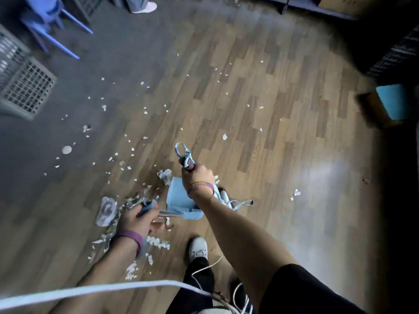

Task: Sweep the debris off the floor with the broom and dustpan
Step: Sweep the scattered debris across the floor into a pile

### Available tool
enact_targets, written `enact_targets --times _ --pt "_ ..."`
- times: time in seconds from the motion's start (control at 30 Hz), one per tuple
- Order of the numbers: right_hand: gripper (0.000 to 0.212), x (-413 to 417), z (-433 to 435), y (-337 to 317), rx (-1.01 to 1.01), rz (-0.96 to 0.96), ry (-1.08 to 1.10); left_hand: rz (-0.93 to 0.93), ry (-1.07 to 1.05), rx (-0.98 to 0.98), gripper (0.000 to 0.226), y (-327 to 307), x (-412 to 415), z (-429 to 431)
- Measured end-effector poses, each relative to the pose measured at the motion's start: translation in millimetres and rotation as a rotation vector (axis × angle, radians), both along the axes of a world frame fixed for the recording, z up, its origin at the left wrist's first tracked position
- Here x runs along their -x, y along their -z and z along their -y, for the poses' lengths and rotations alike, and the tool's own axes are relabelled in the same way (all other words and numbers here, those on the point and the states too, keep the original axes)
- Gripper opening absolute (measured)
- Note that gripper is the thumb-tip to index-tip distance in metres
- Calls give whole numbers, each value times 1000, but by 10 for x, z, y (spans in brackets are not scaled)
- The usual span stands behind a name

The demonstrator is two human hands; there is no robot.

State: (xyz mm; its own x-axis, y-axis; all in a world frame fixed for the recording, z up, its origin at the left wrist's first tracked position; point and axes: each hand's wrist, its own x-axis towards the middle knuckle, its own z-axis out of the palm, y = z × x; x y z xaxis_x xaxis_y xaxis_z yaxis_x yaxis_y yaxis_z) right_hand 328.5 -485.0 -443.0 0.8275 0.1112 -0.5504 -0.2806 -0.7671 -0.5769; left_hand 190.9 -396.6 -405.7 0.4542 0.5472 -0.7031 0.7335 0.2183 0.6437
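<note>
My right hand [199, 175] is closed on the top of the broom handle [188, 163], which has a dark grip and a light blue hanging loop. The broom head is mostly hidden behind my right forearm. A light blue dustpan [181, 199] with comb teeth on its edge stands on the floor just below that hand. My left hand [140, 222] grips the blue-tipped dustpan handle [148, 206], whose silver shaft runs right to the pan. White paper scraps [127, 206] lie piled by my left hand and scattered across the wood floor. A crumpled wad [164, 174] touches the pan's far edge.
Grey plastic crates [25, 87] and blue chair legs [68, 46] stand at the far left. Another person's foot [145, 6] is at the top. A blue-topped stool [393, 102] sits at the right beside dark shelving. A white cable [90, 291] crosses near my shoe [198, 248].
</note>
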Motion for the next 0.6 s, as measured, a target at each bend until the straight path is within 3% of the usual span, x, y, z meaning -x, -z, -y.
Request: enact_targets --times 0.27,0.6 --pt "34 127 -909 -308 -129 -32 -111 33 -96 -102 18 -167 332 -719" --pt "38 -477 169 -489 -223 51 116 129 3 -21 17 -249 -265 -329"
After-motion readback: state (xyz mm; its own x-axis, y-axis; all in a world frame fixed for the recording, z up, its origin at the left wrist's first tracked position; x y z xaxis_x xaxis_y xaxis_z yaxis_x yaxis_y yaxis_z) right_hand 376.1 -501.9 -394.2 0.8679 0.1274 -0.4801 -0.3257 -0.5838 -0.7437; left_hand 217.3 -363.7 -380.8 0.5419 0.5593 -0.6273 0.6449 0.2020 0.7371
